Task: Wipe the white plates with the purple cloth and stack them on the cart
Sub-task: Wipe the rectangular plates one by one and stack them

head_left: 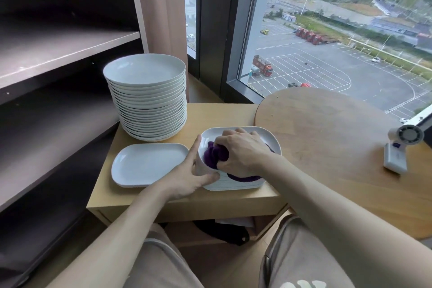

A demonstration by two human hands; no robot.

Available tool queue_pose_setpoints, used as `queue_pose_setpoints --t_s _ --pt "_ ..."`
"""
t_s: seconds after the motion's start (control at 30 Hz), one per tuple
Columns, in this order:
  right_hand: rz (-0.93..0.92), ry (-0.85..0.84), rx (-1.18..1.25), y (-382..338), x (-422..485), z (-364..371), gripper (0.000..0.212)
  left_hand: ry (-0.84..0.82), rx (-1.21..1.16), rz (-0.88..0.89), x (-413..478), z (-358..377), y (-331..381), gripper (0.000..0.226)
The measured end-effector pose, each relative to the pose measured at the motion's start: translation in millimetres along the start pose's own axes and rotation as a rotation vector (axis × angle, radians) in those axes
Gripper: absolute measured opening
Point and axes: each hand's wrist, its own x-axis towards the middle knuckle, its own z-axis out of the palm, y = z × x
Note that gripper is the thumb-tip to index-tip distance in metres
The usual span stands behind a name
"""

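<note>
A stack of white rounded-rectangle plates (268,138) sits at the front right of the wooden cart top (224,112). My right hand (240,149) grips the bunched purple cloth (214,154) inside the top plate of that stack. My left hand (191,175) holds the stack's left edge, thumb along its front side and forefinger up along the rim. To the left lies a single white rectangular plate (145,163). Behind it stands a tall stack of round white plates (149,96).
A round wooden table (339,138) adjoins the cart on the right, with a small white fan (399,149) on it. Dark shelving (58,58) stands at the left. A large window is behind. A black object lies under the cart.
</note>
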Motion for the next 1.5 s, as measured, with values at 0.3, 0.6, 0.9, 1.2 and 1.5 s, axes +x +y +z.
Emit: queue_pose_setpoints --t_s 0.3,0.6,0.9,1.2,1.5 --pt "0.144 0.152 0.168 -11.0 23.8 11.2 0.044 0.056 -0.019 0.058 -1.0 5.4 7.1 0.096" --pt "0.361 0.183 0.107 -0.1 25.6 12.2 0.034 0.147 0.129 0.022 3.7 8.4 1.0 0.079" --pt "0.466 -0.034 0.091 28.4 -7.8 -5.7 0.045 0.142 0.261 0.063 4.3 3.5 4.8 0.066" --pt "0.366 -0.017 0.125 3.0 -41.3 -10.1 0.045 0.272 0.443 0.153 -3.6 2.2 13.3 0.078" --pt "0.325 0.167 0.172 5.8 -85.2 4.5 0.048 0.334 0.441 0.180 -7.4 7.3 16.5 0.102"
